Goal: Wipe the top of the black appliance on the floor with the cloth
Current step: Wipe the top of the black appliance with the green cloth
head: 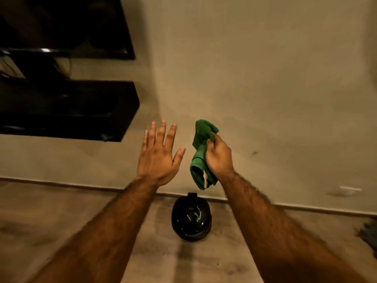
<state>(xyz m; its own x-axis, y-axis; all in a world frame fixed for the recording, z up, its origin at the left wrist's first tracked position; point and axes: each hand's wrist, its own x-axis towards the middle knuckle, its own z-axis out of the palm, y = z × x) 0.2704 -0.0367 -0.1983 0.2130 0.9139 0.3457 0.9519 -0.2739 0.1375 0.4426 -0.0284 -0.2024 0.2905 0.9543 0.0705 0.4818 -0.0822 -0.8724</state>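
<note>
A round black appliance [191,218] with a glossy top sits on the floor against the wall, low in the middle of the view. Well above it, my right hand [219,158] is shut on a bunched green cloth [201,154] that hangs down from my fist, with a small white tag at its lower end. My left hand [160,154] is raised beside the cloth, fingers spread, holding nothing. Both hands are apart from the appliance.
A dark wall-mounted shelf [67,111] juts out at the left, with a black screen [65,27] above it. A skirting line [306,207] runs along the wall's foot. The tiled floor [61,211] spreads to both sides; something dark [369,235] lies at the right edge.
</note>
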